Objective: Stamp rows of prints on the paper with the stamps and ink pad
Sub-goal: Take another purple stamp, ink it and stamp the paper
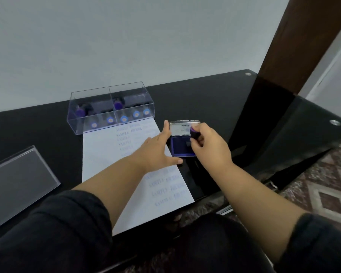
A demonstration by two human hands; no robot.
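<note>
A white paper (104, 154) lies on the black table, with faint blue rows of printed words down its right half. To its right sits an open ink pad (180, 145) with a blue pad and a raised silver lid. My right hand (209, 148) grips a stamp (194, 133) with a purple knob, its base down on the pad. My left hand (158, 150) lies flat with straight fingers on the paper's right edge, touching the ink pad's left side.
A clear plastic box (110, 107) holding several purple and blue stamps stands at the paper's far end. Its clear lid (18, 182) lies at the table's left. A dark wooden post (295, 48) rises at the right, with patterned floor (327, 190) beyond the table edge.
</note>
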